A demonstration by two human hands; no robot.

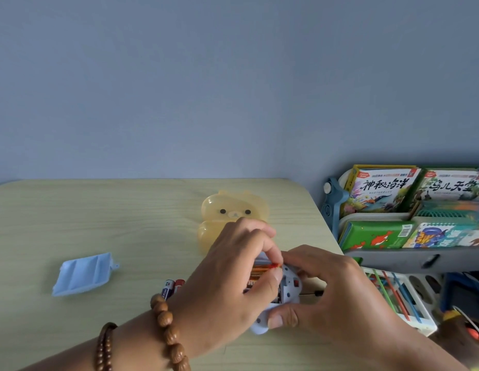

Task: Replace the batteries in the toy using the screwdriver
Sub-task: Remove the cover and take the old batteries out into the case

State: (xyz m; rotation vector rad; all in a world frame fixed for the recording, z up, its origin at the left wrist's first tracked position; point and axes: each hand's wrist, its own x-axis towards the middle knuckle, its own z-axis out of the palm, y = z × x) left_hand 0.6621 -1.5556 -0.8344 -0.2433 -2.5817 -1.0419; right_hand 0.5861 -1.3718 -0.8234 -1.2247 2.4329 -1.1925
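Table [99, 210]: light wood.
Bear case [233, 207]: yellow, flat on the table.
Picture books [380, 191]: in a rack [393, 257], right side.

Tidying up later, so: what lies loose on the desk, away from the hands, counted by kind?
Blue battery cover: 1
Yellow bear case: 1
Loose batteries: 2
Total: 4

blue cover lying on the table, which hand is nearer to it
Left. The left hand, pinching a battery in the toy, is right of the blue cover; the right hand grips the toy farther right.
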